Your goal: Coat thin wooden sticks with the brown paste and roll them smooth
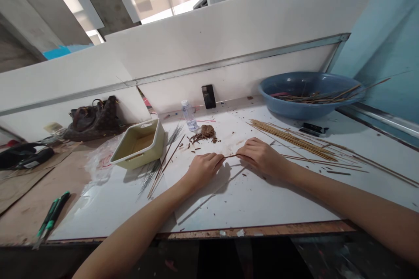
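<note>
Bare hands work low over a white-topped bench (262, 202) in the head view. The left hand (203, 170) and the right hand (262, 158) sit close together without touching, each pinching one end of a thin wooden strip (231, 155), which spans the short gap just above the bench top, near its middle. Holding this near each other suits so slender a strip, since a short free span is less apt to bow or snap. The visible part looks straight, narrow and brown; its ends are hidden inside the pinches. To the right, a loose bundle of similar strips (291, 141) lies fanned out just beyond the right hand, and a blue plastic basin (303, 109) holds more against a white partition (235, 74). Ahead of the hands sits a heap of brown shavings (206, 133). Further left stand a cream rectangular tray (126, 158) and a plastic water bottle (189, 115), with a phone (208, 96) propped upright behind. Green-handled craft knives (52, 213) lie on brown cardboard (42, 187) at the left edge.
</note>
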### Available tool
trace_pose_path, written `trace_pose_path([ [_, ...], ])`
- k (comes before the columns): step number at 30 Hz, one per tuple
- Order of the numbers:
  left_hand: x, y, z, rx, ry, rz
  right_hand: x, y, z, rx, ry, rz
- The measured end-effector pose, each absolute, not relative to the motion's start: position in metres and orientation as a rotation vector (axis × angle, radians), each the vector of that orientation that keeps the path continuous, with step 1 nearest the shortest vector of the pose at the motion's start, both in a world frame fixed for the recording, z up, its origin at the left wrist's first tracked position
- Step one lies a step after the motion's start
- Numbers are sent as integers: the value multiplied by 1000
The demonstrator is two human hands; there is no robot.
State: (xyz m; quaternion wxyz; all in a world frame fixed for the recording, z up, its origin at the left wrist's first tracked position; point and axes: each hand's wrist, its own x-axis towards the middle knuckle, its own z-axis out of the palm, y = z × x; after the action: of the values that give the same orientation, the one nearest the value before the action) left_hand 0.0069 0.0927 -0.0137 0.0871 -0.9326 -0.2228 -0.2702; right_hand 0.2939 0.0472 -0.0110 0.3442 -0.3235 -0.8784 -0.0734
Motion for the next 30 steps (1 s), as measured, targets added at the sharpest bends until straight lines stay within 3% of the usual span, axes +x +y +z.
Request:
trace_pose_path([
  [30,11,93,-7,-2729,-537,-854,289,41,-7,-895,-2318,-226],
])
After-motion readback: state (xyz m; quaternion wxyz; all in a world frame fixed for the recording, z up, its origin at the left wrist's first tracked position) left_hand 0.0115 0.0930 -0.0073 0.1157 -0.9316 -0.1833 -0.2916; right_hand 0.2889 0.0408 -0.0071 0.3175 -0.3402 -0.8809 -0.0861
